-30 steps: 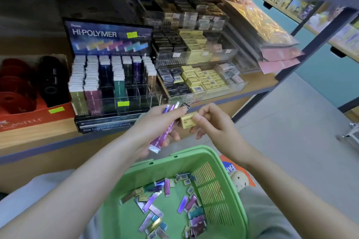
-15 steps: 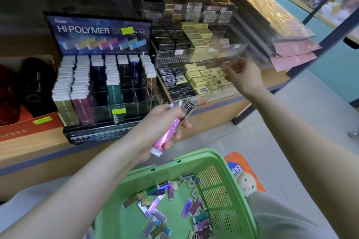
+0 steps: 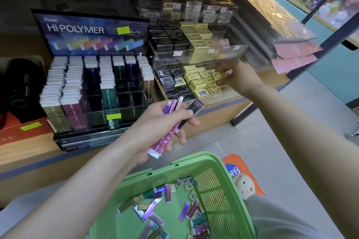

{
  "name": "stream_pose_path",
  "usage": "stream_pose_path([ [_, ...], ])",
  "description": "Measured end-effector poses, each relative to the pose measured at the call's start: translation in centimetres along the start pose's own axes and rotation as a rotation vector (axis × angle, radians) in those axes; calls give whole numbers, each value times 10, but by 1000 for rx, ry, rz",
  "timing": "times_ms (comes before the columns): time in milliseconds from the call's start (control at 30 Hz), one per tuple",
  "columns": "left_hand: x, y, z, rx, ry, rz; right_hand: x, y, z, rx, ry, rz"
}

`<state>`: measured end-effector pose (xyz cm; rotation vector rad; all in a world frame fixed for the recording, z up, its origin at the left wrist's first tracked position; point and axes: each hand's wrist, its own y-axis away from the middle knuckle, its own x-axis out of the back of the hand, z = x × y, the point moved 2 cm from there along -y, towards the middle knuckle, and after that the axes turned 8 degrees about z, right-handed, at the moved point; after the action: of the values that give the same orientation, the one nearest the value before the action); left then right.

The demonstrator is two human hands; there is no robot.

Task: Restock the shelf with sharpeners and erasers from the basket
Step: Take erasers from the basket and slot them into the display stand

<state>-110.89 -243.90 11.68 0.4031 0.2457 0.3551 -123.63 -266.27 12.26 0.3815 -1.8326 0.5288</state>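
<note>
While slim erasers (image 3: 165,141) are gripped in left hand (image 3: 153,126), yellow erasers (image 3: 196,81) are restocked by right hand (image 3: 239,79), grip untellable; display slots (image 3: 124,93) next.

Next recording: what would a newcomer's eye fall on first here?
The bright green basket at the bottom, strewn with small packets, stands out first. Above it, the left hand grips a fan of slim erasers in front of the HI-POLYMER display. The right hand reaches into the clear tray of yellow erasers beside that display.
</note>
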Motion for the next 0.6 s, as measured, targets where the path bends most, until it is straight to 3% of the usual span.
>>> stream_pose_path([
  [267, 4, -4, 0, -1, -6, 9, -13, -17, -9, 121, 100, 87],
  [400, 7, -7, 1, -15, 0, 12, -17, -21, -7, 105, -3, 157],
  [600, 6, -10, -1, -28, -2, 5, -14, -24, -8, 98, 100, 180],
])
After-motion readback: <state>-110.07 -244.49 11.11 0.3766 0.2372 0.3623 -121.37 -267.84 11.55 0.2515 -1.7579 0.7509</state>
